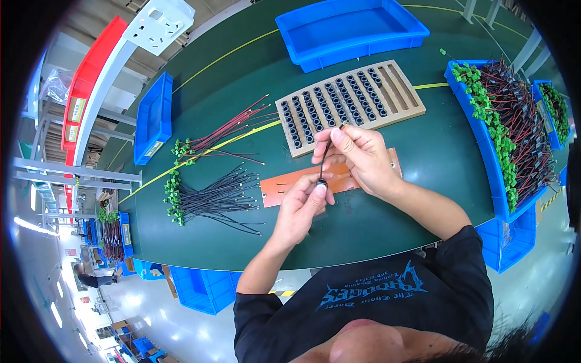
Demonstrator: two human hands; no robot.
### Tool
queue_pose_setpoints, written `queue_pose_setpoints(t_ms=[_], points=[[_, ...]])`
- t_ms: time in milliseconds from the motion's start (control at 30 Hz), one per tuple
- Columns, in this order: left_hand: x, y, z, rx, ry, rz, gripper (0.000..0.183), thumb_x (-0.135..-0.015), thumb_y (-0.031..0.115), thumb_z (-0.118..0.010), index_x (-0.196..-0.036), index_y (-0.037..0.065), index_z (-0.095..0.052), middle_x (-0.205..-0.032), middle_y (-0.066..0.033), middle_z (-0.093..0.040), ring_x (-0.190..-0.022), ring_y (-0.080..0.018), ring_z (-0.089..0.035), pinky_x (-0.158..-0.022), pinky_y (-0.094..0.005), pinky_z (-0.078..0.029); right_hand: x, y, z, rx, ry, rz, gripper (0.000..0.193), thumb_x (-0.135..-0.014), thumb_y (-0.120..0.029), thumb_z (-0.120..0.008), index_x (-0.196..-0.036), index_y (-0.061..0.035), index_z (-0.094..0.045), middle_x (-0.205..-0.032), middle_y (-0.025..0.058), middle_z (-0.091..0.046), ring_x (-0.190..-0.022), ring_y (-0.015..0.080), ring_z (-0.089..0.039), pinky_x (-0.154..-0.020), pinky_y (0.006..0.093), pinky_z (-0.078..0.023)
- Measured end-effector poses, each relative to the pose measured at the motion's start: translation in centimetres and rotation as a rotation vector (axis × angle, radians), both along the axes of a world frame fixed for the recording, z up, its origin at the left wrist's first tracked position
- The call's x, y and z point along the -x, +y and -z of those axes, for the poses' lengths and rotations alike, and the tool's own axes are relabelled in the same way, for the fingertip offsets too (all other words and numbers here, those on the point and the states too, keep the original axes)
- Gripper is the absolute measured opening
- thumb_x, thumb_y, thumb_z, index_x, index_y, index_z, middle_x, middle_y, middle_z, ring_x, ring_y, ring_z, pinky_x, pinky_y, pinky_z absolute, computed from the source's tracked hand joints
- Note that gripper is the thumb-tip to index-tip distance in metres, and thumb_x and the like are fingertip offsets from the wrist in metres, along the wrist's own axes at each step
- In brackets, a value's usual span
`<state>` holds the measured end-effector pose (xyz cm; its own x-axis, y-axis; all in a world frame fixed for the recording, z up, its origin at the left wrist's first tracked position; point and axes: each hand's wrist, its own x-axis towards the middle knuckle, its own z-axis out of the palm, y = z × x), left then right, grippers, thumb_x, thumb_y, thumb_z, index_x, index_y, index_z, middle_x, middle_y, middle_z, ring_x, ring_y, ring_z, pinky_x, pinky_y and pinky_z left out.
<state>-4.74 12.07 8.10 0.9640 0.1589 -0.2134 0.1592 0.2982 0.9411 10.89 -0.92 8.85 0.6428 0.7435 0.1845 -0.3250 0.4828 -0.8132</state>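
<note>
I see a small rectangular yellowish label [154, 148] on the near wall of the blue bin [153, 115] at the table's left edge. Two pale rectangular labels [77, 109] sit on the front of the red shelf bin [91, 72] at upper left. A yellow label [126, 233] marks a blue bin [124, 233] at the lower left table corner. Another rectangular label [547, 121] sits on a blue bin wall [540, 100] at far right. No screens in view; print too small to resolve.

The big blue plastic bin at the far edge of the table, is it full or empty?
Empty: the big blue plastic bin shows only its bare floor.
</note>
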Motion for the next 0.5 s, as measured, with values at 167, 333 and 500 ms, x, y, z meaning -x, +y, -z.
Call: queue_pose_setpoints(t_ms=[167,333,500], points=[[-0.4,-0.8,2.0,0.005,-0.05,0.076,0.033,-0.111,0.021,-0.052,-0.134,-0.001,-0.058,-0.089,-0.0075,-0.063,-0.064,-0.0064,-0.038,-0.061,-0.0231,-0.033,-0.9,-0.6,0.3,0.097,-0.104,-0.04,0.037,-0.111,-0.03,-0.053,-0.095,-0.0009,-0.07,-0.079,0.0049,-0.068,-0.084,0.0143,-0.067,-0.078,0.0304,-0.053],[-0.8,-1.2,3.5,0.19,-0.155,0.108,0.042,-0.111,0.034,-0.051,-0.131,-0.002,-0.059,-0.087,-0.0071,-0.062,-0.064,-0.0065,-0.037,-0.059,-0.0232,-0.031,-2.5,-0.2,0.1,0.134,0.022,0.009,0.035,-0.109,-0.028,-0.055,-0.091,-0.0014,-0.069,-0.071,0.0028,-0.064,-0.081,0.0121,-0.063,-0.077,0.0294,-0.049],[-0.6,-2.8,4.4,0.213,-0.252,0.037,0.053,-0.11,0.045,-0.05,-0.138,0.0,-0.055,-0.086,-0.0064,-0.059,-0.062,-0.0069,-0.034,-0.056,-0.0239,-0.029,-2.4,-0.3,0.2,0.209,-0.176,0.091,0.033,-0.109,-0.026,-0.056,-0.102,0.0009,-0.074,-0.082,0.0057,-0.072,-0.082,0.0102,-0.063,-0.076,0.0285,-0.05]])
